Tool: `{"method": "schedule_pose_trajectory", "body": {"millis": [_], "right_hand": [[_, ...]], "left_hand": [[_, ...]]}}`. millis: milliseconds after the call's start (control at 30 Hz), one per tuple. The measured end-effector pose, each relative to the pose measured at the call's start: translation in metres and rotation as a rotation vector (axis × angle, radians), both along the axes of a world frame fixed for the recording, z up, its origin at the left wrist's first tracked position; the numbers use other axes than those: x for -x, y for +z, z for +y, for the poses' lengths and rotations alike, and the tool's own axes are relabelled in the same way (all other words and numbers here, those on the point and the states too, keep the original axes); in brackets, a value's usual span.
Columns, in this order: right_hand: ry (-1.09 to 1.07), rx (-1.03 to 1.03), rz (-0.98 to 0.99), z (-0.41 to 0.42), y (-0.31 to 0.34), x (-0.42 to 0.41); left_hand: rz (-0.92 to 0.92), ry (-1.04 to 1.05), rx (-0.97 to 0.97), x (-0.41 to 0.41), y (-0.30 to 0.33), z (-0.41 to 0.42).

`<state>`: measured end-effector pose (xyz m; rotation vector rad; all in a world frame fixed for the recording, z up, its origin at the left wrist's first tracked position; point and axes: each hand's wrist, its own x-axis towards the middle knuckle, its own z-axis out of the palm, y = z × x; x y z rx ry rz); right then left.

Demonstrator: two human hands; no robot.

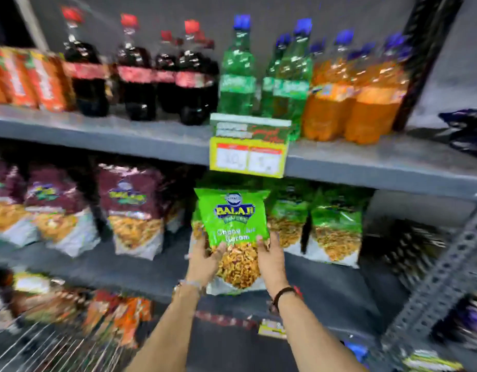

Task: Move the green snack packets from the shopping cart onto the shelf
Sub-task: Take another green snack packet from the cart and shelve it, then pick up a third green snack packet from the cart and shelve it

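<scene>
A green snack packet [233, 224] stands upright at the front of the middle shelf [140, 267], held on both sides. My left hand [205, 257] grips its lower left edge and my right hand [271, 260] grips its lower right edge. More green snack packets [336, 224] stand on the same shelf just to the right, behind the held one. The wire rim of the shopping cart [52, 347] shows at the bottom left; what it holds is blurred.
Maroon snack packets [132, 208] fill the middle shelf's left side. The upper shelf [366, 162] carries cola, green and orange soda bottles, with a yellow price tag [248, 159] hanging over the held packet. A perforated grey upright [446, 269] stands at right.
</scene>
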<state>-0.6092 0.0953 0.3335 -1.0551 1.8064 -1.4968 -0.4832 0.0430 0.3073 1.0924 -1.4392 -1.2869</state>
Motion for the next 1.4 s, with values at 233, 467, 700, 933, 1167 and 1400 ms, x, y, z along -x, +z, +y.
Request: {"method": "schedule_pose_trajectory", "body": {"millis": [233, 467, 700, 933, 1167, 1400], "right_hand": [[-0.251, 0.089, 0.02, -0.024, -0.037, 0.081], [-0.258, 0.004, 0.006, -0.066, -0.052, 0.104], [-0.271, -0.008, -0.022, -0.064, -0.068, 0.102], [-0.38, 0.093, 0.25, -0.02, -0.05, 0.058], [0.002, 0.144, 0.345, -0.013, -0.05, -0.061], [0.43, 0.062, 0.243, -0.031, -0.076, -0.237]], "left_hand": [[-0.135, -0.1, -0.048, 0.102, -0.005, -0.033], [-0.226, -0.147, 0.002, 0.126, -0.019, -0.08], [-0.178, -0.14, -0.031, 0.125, -0.04, -0.077], [-0.102, -0.048, -0.032, 0.087, -0.034, -0.032], [-0.047, 0.212, -0.004, -0.072, -0.028, 0.021], [-0.161, 0.728, -0.136, -0.284, -0.052, 0.07]]}}
